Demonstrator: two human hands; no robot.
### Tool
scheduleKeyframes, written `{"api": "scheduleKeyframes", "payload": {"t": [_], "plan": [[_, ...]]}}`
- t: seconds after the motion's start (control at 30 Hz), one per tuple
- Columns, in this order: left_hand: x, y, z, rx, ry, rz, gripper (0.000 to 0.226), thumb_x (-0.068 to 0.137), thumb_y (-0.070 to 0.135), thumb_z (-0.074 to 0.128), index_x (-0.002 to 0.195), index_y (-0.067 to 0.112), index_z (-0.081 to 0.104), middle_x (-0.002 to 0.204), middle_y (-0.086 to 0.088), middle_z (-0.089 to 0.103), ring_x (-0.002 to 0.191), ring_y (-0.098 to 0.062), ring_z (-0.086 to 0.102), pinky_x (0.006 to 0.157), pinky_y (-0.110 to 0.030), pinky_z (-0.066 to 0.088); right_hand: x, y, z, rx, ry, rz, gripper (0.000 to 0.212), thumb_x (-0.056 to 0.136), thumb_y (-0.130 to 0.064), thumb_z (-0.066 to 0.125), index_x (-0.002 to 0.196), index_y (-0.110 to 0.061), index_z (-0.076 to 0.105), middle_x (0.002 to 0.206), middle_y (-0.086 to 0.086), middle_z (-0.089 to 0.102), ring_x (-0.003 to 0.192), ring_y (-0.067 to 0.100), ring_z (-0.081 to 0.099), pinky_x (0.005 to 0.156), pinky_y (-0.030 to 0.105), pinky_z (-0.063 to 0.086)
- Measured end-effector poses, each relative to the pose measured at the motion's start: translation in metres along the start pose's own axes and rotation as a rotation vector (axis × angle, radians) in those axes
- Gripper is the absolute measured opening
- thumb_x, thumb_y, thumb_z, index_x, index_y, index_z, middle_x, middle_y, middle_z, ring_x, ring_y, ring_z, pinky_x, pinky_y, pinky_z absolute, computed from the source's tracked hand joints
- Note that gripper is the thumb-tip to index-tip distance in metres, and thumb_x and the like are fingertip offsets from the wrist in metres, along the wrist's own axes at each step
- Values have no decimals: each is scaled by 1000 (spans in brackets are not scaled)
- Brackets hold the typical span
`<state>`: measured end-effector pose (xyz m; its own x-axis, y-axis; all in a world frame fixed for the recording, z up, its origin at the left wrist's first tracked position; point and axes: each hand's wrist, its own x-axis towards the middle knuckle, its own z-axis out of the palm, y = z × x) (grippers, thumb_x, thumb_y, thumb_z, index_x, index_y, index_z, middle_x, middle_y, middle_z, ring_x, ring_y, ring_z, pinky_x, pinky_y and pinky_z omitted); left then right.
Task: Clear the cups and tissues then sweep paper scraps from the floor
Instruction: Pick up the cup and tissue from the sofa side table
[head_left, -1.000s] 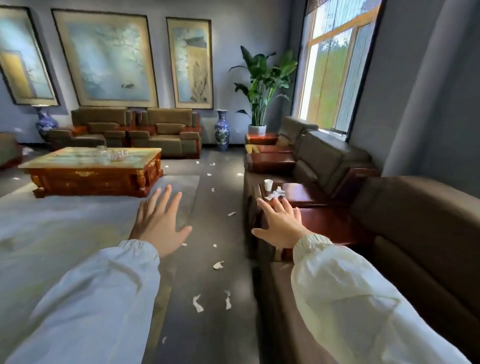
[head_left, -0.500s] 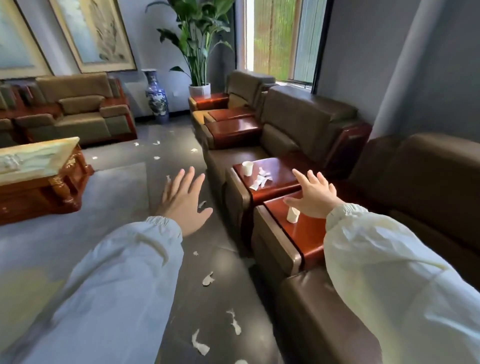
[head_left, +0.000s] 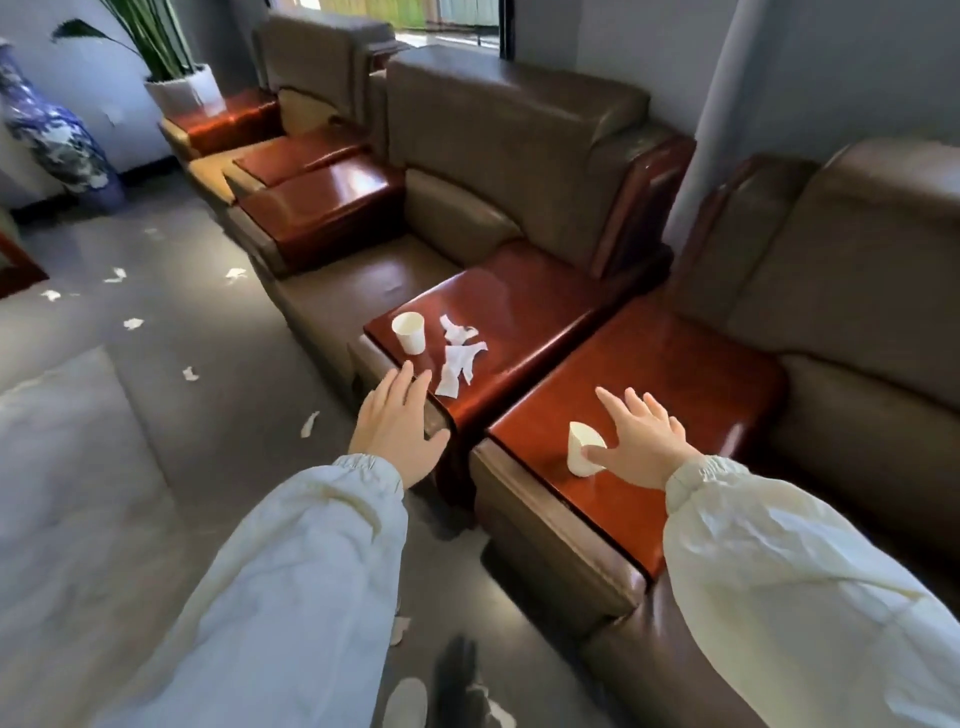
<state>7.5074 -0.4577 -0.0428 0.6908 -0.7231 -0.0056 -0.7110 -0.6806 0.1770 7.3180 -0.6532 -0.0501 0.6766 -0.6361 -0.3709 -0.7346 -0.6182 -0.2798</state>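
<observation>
A white paper cup (head_left: 581, 448) stands on the near red wooden armrest top (head_left: 675, 374). My right hand (head_left: 641, 441) is spread over that top, its thumb touching the cup's side, fingers straight. A second white paper cup (head_left: 409, 332) stands on the farther armrest top (head_left: 524, 296), with torn white tissues (head_left: 460, 353) lying beside it. My left hand (head_left: 400, 423) hovers open at that armrest's front edge, just short of the tissues and holding nothing. White paper scraps (head_left: 310, 423) lie scattered over the grey floor.
Brown leather armchairs (head_left: 519, 150) line the right wall, their wooden armrests side by side. A blue-and-white vase (head_left: 52, 135) and a potted plant (head_left: 182, 88) stand at the far left. A pale rug (head_left: 67, 467) covers the floor on the left. My shoe (head_left: 405, 701) shows below.
I have stepped closer and looked down at the armrests. My right hand dropped beside the near cup and its thumb now touches it. My left hand moved right to the far armrest's edge.
</observation>
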Motion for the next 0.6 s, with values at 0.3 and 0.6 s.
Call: {"api": "scheduleKeyframes", "payload": {"t": [0.3,0.6], "plan": [[218,-50,131,-99,-189,142,65,93,36,54,148,20,22,158,-5,14,144,-27,15,113,-40,23,143,7,96,266,-82,365,106,79,-49,70,150,-36,-7,159,6,-11,147,29,-8,112,59,14],[316,-83,216,-123,-309,300,69,88,25,62,147,20,25,154,-4,21,138,-32,24,110,-43,26,207,-2,148,227,74,488,79,84,-2,60,149,-14,17,137,14,42,121,30,40,99,39,36]]}}
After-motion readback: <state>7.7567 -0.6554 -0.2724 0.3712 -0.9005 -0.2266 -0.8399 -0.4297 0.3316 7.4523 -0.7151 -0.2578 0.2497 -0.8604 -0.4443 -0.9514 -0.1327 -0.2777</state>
